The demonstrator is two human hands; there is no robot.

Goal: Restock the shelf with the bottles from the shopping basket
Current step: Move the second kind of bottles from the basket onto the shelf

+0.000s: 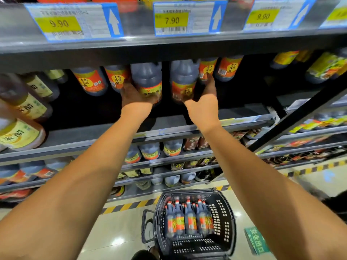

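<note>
Overhead, we have both arms raised to the shelf [169, 128] at twelve o'clock: our left hand [134, 95] has its grip wrapped round one dark vinegar bottle [148, 79], our right hand [203, 102] likewise clasps a second bottle [183, 79] just beside it, both bottles at the shelf front with red-labelled bottles [90, 80] standing behind. Down at six o'clock the shopping basket [225, 222] sits on the floor holding a cluster of upright bottles [189, 218], so we judge the restocking partway done, several trips remaining.
</note>
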